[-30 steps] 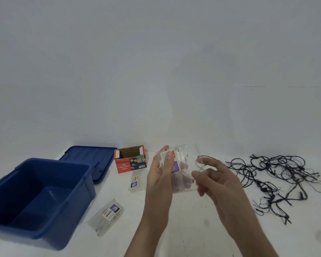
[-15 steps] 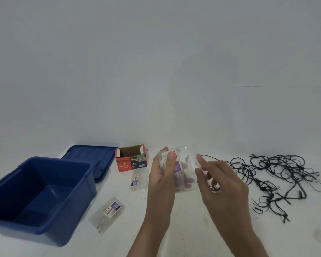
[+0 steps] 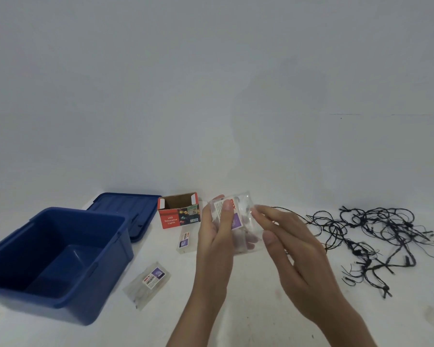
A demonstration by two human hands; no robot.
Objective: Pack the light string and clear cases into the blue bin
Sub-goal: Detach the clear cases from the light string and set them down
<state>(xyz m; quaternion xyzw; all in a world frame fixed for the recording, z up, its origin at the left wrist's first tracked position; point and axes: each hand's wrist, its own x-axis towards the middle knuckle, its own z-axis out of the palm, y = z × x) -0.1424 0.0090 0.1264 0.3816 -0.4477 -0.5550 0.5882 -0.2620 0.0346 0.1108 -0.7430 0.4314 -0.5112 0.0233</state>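
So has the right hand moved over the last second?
Yes. The right hand has opened and shifted left, its fingertips now against the clear case, nearer the red box.

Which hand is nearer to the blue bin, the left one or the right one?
Left. The left hand holds a clear case right of the blue bin; the right hand is farther right, beyond that case.

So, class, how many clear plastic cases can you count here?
3: one clear plastic case held in the hands, one below the red box, one beside the blue bin. None appears hidden.
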